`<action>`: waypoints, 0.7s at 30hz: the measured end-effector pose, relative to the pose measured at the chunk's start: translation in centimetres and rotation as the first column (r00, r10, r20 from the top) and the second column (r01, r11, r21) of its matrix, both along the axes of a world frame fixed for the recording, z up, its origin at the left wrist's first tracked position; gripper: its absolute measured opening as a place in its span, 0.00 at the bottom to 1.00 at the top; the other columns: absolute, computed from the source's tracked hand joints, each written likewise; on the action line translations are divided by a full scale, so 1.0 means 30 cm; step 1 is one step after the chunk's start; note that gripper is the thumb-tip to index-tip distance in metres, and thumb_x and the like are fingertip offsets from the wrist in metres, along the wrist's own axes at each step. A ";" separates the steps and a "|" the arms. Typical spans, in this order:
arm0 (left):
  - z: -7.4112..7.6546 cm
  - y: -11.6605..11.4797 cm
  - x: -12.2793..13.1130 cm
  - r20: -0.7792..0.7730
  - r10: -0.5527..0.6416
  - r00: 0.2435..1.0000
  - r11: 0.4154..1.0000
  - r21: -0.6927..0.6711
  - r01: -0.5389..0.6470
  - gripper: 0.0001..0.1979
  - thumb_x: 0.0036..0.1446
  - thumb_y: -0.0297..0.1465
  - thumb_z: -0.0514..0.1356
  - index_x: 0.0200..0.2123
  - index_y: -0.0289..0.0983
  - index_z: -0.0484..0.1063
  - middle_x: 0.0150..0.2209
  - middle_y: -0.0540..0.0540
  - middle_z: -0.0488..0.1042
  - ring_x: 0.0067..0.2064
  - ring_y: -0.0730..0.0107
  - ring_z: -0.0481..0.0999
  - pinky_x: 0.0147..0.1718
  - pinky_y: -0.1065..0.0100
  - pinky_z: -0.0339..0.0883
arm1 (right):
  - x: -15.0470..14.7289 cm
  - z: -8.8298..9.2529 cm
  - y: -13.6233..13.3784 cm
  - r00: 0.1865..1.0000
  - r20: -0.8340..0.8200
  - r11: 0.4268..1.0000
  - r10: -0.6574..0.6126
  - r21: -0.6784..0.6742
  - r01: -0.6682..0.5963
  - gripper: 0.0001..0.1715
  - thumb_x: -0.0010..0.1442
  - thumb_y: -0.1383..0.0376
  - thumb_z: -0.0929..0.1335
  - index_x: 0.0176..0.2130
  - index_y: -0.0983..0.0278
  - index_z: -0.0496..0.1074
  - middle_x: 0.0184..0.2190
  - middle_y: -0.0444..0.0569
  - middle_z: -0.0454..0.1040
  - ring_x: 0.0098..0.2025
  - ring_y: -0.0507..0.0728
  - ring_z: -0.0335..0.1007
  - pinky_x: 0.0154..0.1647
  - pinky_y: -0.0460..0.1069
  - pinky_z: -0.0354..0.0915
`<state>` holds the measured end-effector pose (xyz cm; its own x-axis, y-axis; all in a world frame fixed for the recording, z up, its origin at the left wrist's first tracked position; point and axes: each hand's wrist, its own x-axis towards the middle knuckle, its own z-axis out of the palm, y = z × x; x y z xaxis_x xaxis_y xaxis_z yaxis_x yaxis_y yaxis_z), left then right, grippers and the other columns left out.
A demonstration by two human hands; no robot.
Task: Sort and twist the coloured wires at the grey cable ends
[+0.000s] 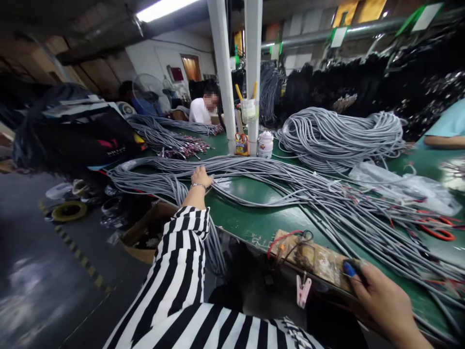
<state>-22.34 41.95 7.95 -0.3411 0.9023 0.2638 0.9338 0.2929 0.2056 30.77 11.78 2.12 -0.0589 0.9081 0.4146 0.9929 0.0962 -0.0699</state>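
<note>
My left hand (201, 178), with a bracelet at the wrist, lies over a long bundle of grey cables (254, 165) on the green table. Its fingers curl down onto the cables, and the fingertips are partly hidden. At the table's front edge my right hand (387, 295) is closed around a small dark object (359, 272), mostly hidden by the fingers. A patch of blue shows at its fingertips. Just left of them is a tape-wrapped block (316, 259) with red and black wires. The cables' stripped ends fan out at the right.
Behind stand a thick cable coil (341, 135), white posts (253, 72) and a white jar (265, 144). Orange-handled scissors (441, 230) and a plastic bag (407, 186) lie right. A pink clip (302, 291) hangs in front. A cardboard box (145, 242) is below left. Two other people sit nearby.
</note>
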 end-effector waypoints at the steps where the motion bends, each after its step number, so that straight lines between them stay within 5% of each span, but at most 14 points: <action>1: 0.004 0.009 -0.003 0.015 0.015 1.000 1.000 -0.005 -0.015 0.35 0.55 0.42 0.58 0.62 0.31 0.58 0.65 0.31 0.57 0.64 0.46 0.61 0.60 0.54 0.57 | 0.002 -0.003 0.001 1.000 0.007 1.000 0.011 0.009 -0.011 0.18 0.61 0.55 0.58 0.30 0.61 0.69 0.25 0.50 0.74 0.22 0.58 0.71 0.20 0.49 0.58; 9: 0.006 0.086 0.082 0.027 -0.059 0.998 0.996 -0.071 0.060 0.41 0.54 0.44 0.58 0.67 0.33 0.51 0.70 0.35 0.48 0.69 0.47 0.51 0.63 0.52 0.52 | 0.005 -0.012 0.005 0.997 0.065 0.993 0.050 0.107 -0.056 0.18 0.62 0.57 0.58 0.31 0.61 0.70 0.27 0.49 0.76 0.23 0.59 0.74 0.19 0.49 0.61; 15: 0.044 0.199 0.189 0.012 -0.216 0.976 0.975 -0.060 0.216 0.40 0.57 0.48 0.55 0.66 0.35 0.52 0.69 0.38 0.50 0.69 0.51 0.50 0.65 0.55 0.48 | 0.011 -0.030 -0.002 0.995 0.088 0.987 0.055 0.149 -0.067 0.18 0.63 0.58 0.58 0.36 0.62 0.73 0.36 0.53 0.80 0.27 0.59 0.77 0.21 0.49 0.66; 21: 0.048 0.297 0.256 -0.010 -0.245 0.970 0.961 -0.132 0.241 0.34 0.61 0.47 0.47 0.65 0.32 0.55 0.66 0.33 0.57 0.67 0.50 0.57 0.61 0.54 0.55 | 0.023 -0.047 -0.006 0.993 0.096 0.980 0.066 0.183 -0.083 0.18 0.65 0.58 0.58 0.35 0.63 0.73 0.38 0.55 0.80 0.31 0.59 0.79 0.24 0.49 0.70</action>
